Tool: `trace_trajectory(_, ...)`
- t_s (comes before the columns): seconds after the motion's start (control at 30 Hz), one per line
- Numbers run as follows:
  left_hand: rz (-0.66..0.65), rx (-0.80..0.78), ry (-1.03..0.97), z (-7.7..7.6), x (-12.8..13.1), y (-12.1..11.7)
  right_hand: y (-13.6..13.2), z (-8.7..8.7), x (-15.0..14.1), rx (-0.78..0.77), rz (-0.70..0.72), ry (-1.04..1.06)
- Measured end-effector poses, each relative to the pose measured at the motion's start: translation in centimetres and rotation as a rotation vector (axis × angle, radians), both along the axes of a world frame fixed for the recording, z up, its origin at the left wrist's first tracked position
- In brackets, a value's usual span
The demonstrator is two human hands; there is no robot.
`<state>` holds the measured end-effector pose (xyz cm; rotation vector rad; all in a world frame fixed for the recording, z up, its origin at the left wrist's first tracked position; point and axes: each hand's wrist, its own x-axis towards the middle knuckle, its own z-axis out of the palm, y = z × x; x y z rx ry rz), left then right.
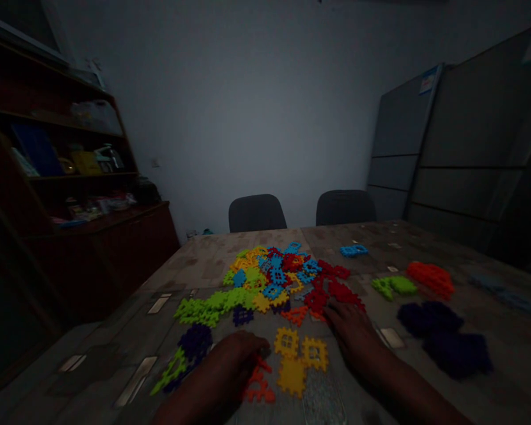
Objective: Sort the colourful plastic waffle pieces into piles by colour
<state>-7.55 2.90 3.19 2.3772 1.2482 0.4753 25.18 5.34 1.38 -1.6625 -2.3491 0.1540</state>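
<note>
1. Along the near side of the table (124, 321), the left hand (241, 349) curls over orange-red pieces (260, 388); whether it grips one cannot be told.
2. Beside the mixed heap (277, 275), the right hand (349, 323) meets red pieces (343, 293), its grip likewise unclear.
3. Right-hand piles, single-coloured, presumably keep like pieces together: one orange pile (430, 279), two dark-blue piles (458, 352).
4. Between hands: three yellow pieces (292, 375).

from my console i see a patterned table (128, 330) across the lower frame. on it lie a mixed heap of plastic pieces (277, 275) just below centre, three yellow pieces (291, 376) and orange pieces (260, 389) bottom centre, and dark purple pieces (458, 353) lower right.
</note>
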Motion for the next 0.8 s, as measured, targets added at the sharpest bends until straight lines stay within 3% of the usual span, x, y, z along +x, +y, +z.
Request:
trace_trajectory(0.2,-0.046,0.049,-0.031,-1.1,-0.5,1.0,-0.8,0.3,-0.1,-0.021,0.130,0.102)
trace_trajectory(0.43,-0.126,0.037,-0.106,0.8,0.4,0.6,-1.9,1.5,-0.9,0.014,0.287,0.284)
trace_trajectory(0.6,-0.174,-0.022,-0.109,1.1,0.6,0.2,-1.0,2.7,-0.2,0.028,0.211,0.354)
trace_trajectory(0.8,-0.025,-0.022,-0.146,3.2,-1.3,-0.2,0.5,2.5,2.2,0.031,0.058,0.364)
